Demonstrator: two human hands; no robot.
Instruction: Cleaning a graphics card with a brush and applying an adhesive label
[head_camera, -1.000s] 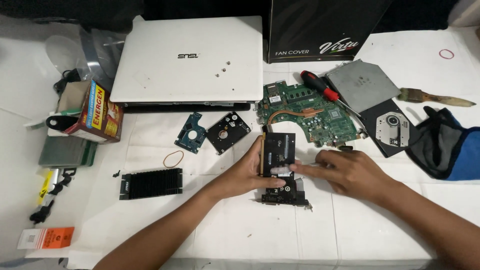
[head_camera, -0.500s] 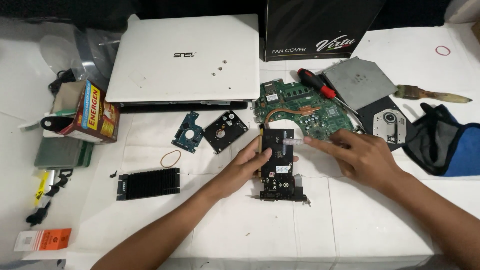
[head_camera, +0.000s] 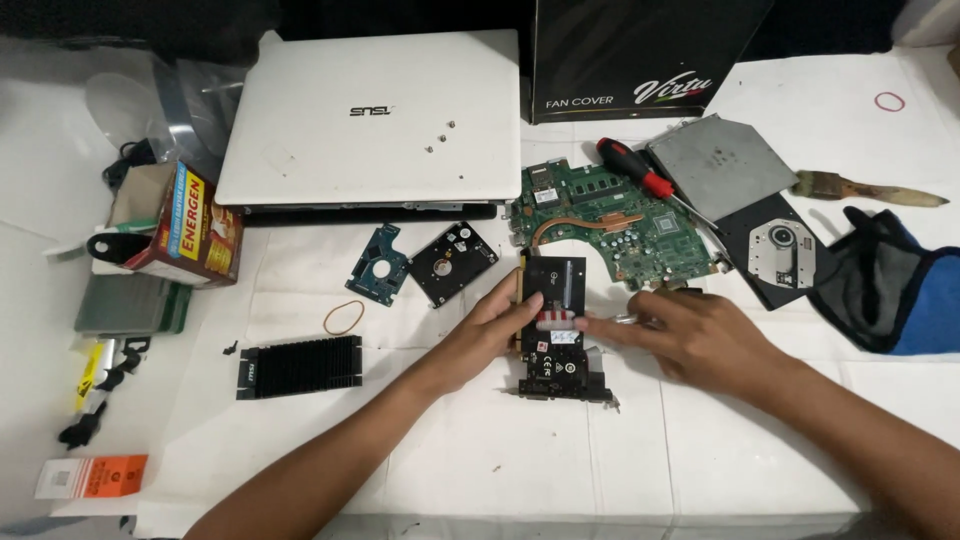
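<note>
Centrally on the white tabletop (head_camera: 500, 470) lies a small black circuit card (head_camera: 555, 325), the left hand (head_camera: 495, 330) closed on its left edge and the right hand (head_camera: 690, 335) pinching its middle with fingertips together. Just behind it sits a green motherboard (head_camera: 610, 220) with a red screwdriver (head_camera: 640, 175) across it; a hard drive (head_camera: 452, 263), rubber band (head_camera: 343, 317) and black heatsink (head_camera: 300, 366) lie leftward, a white laptop (head_camera: 375, 120) beyond.
</note>
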